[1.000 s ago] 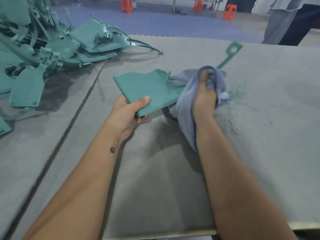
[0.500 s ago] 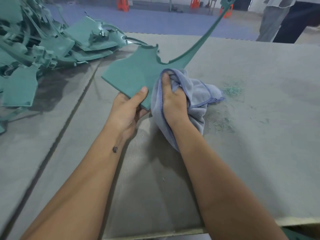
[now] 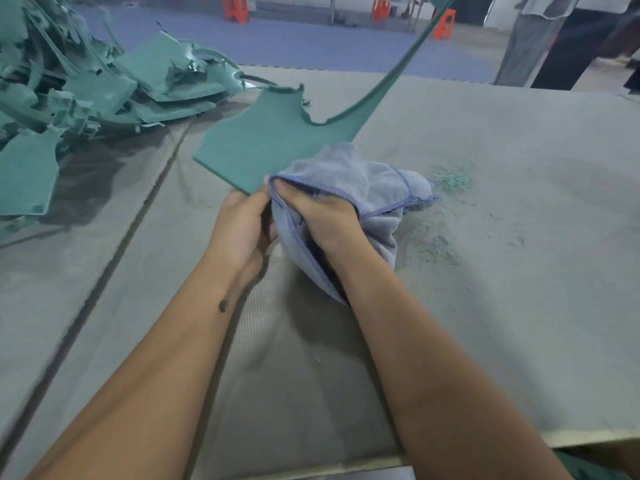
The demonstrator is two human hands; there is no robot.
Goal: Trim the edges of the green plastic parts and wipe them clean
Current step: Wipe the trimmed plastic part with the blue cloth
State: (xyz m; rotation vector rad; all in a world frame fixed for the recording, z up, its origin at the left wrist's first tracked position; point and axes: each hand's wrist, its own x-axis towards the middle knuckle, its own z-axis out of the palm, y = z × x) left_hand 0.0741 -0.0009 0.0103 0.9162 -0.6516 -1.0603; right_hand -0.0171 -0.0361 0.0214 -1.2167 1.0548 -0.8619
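Since the earlier frame the blue cloth point(image 3: 377, 188), bunched in the right hand point(image 3: 322, 216), has been drawn down to the near corner of the green part point(image 3: 277, 147), which is gripped at centre frame by the left hand point(image 3: 242, 223) and raised off the table point(image 3: 519, 271), seemingly so that it can be wiped.

Wide grey padded table point(image 3: 519, 271), ribbed mat surface, dark seam point(image 3: 114, 244) running diagonally across left part. Heap of green plastic parts point(image 3: 86, 95) piled at far left, one flat piece point(image 3: 27, 178) lying nearest. Small tufts of green shavings point(image 3: 450, 180) scattered right of centre, more point(image 3: 433, 251) closer in.
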